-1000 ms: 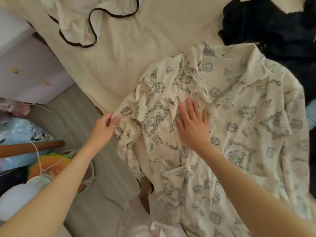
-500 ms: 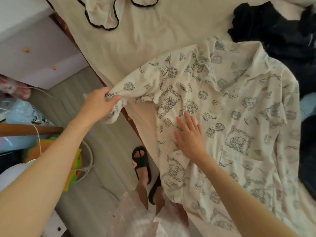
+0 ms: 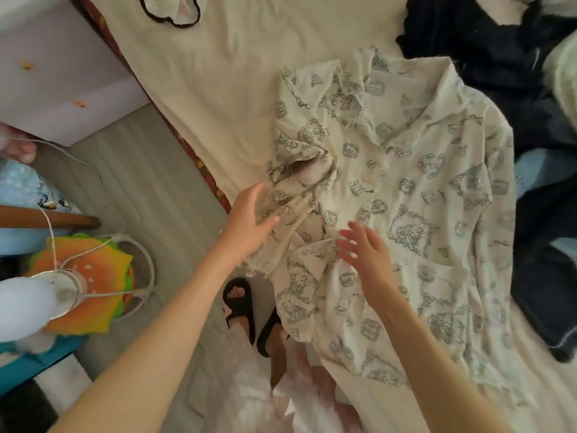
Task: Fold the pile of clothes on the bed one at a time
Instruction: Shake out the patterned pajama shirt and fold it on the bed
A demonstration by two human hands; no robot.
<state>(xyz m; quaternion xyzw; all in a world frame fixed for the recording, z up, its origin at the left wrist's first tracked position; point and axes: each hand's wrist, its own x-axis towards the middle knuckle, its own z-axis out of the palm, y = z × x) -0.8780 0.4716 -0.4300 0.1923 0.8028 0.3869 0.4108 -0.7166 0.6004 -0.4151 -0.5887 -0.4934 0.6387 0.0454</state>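
Sleeve (image 3: pixel 299 182) now dropped inward, left hand (image 3: pixel 249 220) released

One head-worn wide-angle view looks steeply down, close over the bed (image 3: pixel 218 89) edge and floor (image 3: pixel 140 182); edges seem distorted.

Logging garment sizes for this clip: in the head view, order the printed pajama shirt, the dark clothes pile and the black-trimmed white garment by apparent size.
1. Printed pajama shirt, largest.
2. Dark clothes pile, cut by the frame edge, so its rank is unsure.
3. Black-trimmed white garment, smallest, also cropped.
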